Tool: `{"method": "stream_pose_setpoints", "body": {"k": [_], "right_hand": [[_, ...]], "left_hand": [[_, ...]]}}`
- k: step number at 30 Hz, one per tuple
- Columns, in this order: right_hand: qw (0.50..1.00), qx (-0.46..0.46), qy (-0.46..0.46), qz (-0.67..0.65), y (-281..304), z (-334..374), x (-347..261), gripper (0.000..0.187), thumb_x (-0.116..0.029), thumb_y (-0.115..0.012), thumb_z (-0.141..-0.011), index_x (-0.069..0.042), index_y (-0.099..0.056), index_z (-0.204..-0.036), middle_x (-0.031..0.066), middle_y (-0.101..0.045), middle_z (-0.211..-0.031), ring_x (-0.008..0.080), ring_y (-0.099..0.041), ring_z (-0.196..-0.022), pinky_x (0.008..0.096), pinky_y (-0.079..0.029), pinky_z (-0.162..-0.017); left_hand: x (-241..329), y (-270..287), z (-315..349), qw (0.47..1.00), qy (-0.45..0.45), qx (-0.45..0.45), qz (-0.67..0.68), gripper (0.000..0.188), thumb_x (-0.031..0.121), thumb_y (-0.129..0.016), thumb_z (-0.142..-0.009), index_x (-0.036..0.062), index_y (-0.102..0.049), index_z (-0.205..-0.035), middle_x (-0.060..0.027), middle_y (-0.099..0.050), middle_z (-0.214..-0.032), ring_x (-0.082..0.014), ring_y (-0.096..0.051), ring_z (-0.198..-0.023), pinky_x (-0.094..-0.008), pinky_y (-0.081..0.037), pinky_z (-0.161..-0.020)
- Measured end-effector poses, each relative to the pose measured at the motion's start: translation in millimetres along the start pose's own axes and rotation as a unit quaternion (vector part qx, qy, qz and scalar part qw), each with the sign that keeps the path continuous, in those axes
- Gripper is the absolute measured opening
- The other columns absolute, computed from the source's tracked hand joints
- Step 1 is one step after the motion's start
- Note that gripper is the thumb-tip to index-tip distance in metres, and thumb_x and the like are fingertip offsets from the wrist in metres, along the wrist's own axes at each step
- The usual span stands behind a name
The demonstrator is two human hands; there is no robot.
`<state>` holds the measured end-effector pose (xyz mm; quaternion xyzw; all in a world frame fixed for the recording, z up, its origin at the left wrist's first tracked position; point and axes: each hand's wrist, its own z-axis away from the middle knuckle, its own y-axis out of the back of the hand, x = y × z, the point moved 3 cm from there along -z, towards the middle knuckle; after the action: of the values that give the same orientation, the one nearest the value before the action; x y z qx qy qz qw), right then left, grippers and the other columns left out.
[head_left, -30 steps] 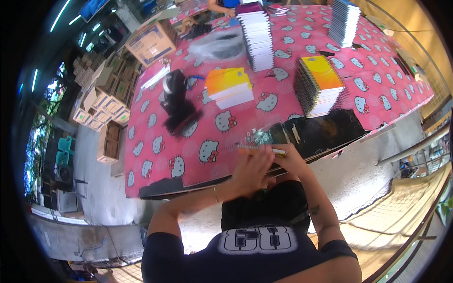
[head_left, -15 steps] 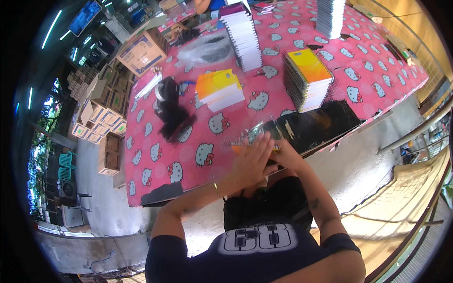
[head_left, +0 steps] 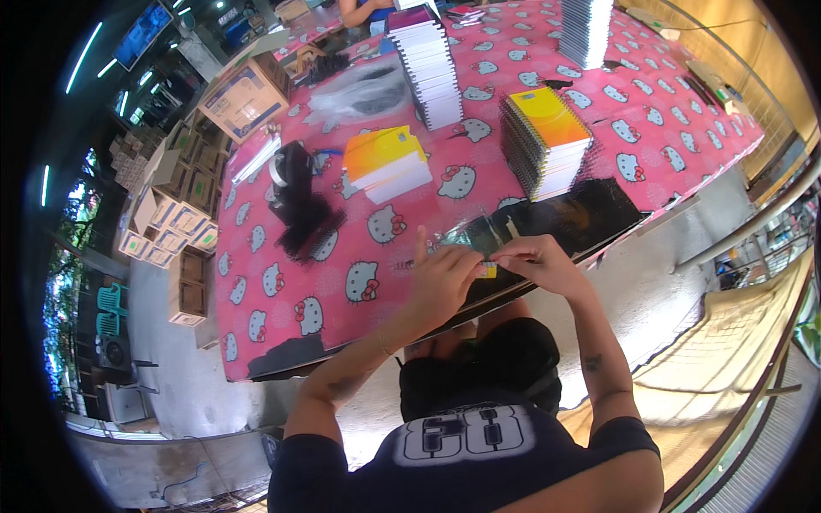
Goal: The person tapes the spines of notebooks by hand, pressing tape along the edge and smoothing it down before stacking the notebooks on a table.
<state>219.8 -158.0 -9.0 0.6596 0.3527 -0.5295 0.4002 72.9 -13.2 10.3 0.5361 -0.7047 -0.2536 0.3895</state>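
Observation:
At the table's near edge, a yellow-and-orange spiral notebook (head_left: 489, 270) lies mostly hidden under my hands; its wire coil shows faintly at the left. My left hand (head_left: 446, 275) rests over it, one finger raised and the others bent, the fingertips drawn together at its right side. My right hand (head_left: 539, 259) meets them there, thumb and fingers pinched. What the fingertips hold is too small to make out. Just beyond the hands, something clear and shiny like plastic film (head_left: 462, 235) lies against a black patch (head_left: 590, 214) on the table.
The pink patterned table cover (head_left: 428, 214) carries a short notebook stack (head_left: 387, 162), a taller yellow-orange stack (head_left: 547, 141) and a high white-edged stack (head_left: 425, 73). A black tape dispenser (head_left: 292, 175) and clear plastic bags (head_left: 359, 92) lie left. Cardboard boxes (head_left: 244, 94) stand beyond. Another person's arm (head_left: 359, 12) shows at the far side.
My left hand was stretched flat over the notebook; its fingers are now bent and pinching. My right hand has come up from beside it, moved right and pinches too. The view has shifted slightly.

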Motion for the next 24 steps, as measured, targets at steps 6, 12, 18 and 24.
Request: {"method": "stream_pose_setpoints", "body": {"k": [6, 12, 18, 24], "right_hand": [[0.997, -0.016, 0.06, 0.055, 3, -11, -3, 0.005, 0.001, -0.07, -0.087, 0.004, -0.069, -0.09, 0.0074, -0.069, -0.085, 0.0106, -0.065, -0.082, 0.0269, -0.054, -0.075], [0.964, 0.148, 0.019, 0.221, -18, -11, -17, 0.013, -0.003, -0.073, -0.076, 0.002, -0.067, -0.086, 0.0117, -0.069, -0.085, 0.0279, -0.068, -0.079, 0.0343, -0.054, -0.077], [0.782, 0.422, 0.216, 0.406, 90, -8, -86, 0.062, -0.009, -0.079, -0.079, 0.002, -0.054, -0.135, 0.0243, -0.062, -0.128, 0.0394, -0.062, -0.116, 0.0441, -0.046, -0.102], [0.947, 0.285, 0.098, 0.105, 174, -51, -19, 0.064, -0.011, -0.077, -0.089, 0.006, -0.048, -0.144, 0.018, -0.063, -0.132, 0.0181, -0.061, -0.112, 0.0309, -0.05, -0.095]], "left_hand": [[-3, 0, 0, 0.999, 0.014, -0.026, 0.017, 0.016, 0.02, -0.068, -0.092, 0.0101, -0.068, -0.104, -0.0062, -0.069, -0.097, -0.0251, -0.065, -0.095, -0.0561, -0.034, -0.107], [4, 10, -12, 0.997, 0.014, -0.07, 0.013, 0.022, 0.014, -0.069, -0.086, 0.0084, -0.067, -0.108, -0.0085, -0.068, -0.096, -0.0281, -0.063, -0.09, -0.0435, -0.048, -0.079], [11, 74, -141, 0.97, -0.114, 0.214, 0.015, 0.02, -0.001, -0.068, -0.084, 0.0032, -0.069, -0.104, -0.0128, -0.071, -0.099, -0.0329, -0.065, -0.088, -0.0456, -0.051, -0.079], [-44, -27, -227, 0.953, -0.198, 0.146, 0.178, 0.022, -0.003, -0.065, -0.083, 0.0005, -0.068, -0.105, -0.0155, -0.07, -0.113, -0.0337, -0.065, -0.115, -0.0427, -0.054, -0.096]]}}
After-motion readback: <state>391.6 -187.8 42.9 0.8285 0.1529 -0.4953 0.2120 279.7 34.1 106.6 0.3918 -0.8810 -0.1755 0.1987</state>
